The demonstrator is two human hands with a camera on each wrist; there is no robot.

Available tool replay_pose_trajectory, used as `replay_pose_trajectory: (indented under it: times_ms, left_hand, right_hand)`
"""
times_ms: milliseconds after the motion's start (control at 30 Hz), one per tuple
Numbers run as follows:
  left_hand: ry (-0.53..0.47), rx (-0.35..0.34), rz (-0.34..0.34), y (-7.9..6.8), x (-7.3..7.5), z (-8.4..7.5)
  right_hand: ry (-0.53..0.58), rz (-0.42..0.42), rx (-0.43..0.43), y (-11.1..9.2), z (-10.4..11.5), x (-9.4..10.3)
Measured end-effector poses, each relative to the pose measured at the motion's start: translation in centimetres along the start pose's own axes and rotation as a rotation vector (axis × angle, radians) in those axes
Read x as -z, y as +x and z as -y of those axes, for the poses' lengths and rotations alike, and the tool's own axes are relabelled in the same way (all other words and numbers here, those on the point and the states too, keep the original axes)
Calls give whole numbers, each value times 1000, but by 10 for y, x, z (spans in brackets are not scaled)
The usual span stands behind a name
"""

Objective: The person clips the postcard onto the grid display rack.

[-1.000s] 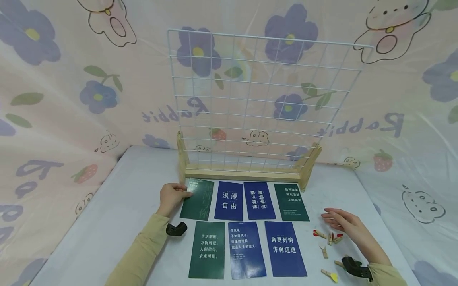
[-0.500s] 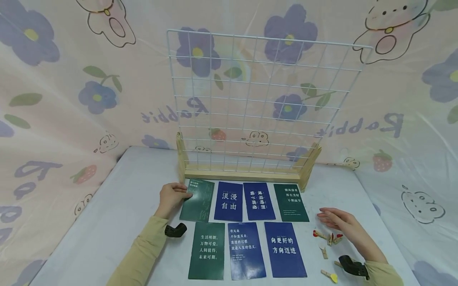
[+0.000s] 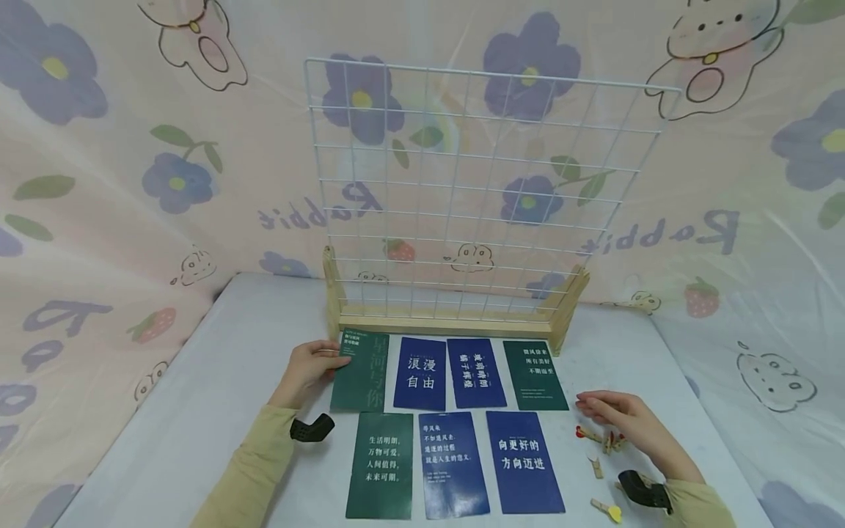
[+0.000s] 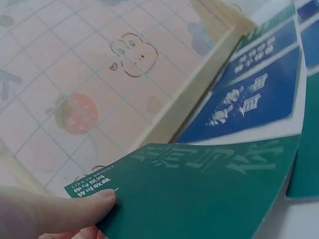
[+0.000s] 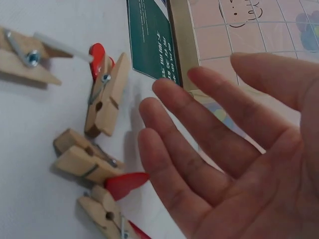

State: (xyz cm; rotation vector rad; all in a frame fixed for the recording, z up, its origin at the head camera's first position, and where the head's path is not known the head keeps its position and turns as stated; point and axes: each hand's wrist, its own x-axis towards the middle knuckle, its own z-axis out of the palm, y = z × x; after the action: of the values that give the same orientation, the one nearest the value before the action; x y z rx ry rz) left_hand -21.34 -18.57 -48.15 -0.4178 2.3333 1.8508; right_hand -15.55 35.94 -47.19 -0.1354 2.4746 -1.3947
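My left hand (image 3: 305,372) pinches the left edge of a dark green card (image 3: 363,375) at the far left of the back row. In the left wrist view the thumb (image 4: 75,211) lies over the card's printed corner, and the fingers are mostly hidden beneath. That card looks raised and slightly bent. My right hand (image 3: 627,419) hovers at the right with its fingers loosely extended and holds nothing. Under and beside it lie several small wooden clothespins, one with a red ornament (image 5: 97,55). A clothespin with a yellow heart (image 3: 614,513) lies nearer the front.
A white wire grid (image 3: 462,183) stands upright in a wooden base (image 3: 442,325) behind the cards. Blue cards (image 3: 420,374) and green cards (image 3: 379,466) lie in two rows on the white table (image 3: 264,323). Patterned cloth (image 3: 99,249) hangs around the table.
The pinched green card has shifted slightly left and its face has tilted, showing more print. My right hand has drifted left, a little closer to the cards.
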Motion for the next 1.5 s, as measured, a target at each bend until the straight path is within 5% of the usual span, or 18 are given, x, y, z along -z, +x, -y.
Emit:
replay_pose_trajectory:
  times_ms: [600, 1067, 1500]
  left_hand:
    - [-92, 32, -3, -13, 4, -12]
    - [-86, 15, -6, -17, 7, -19]
    - [-106, 21, -9, -17, 6, -20]
  right_hand:
    - [-76, 117, 30, 4, -7, -1]
    - [-188, 72, 28, 5, -9, -4]
    - [-238, -73, -32, 6, -9, -3]
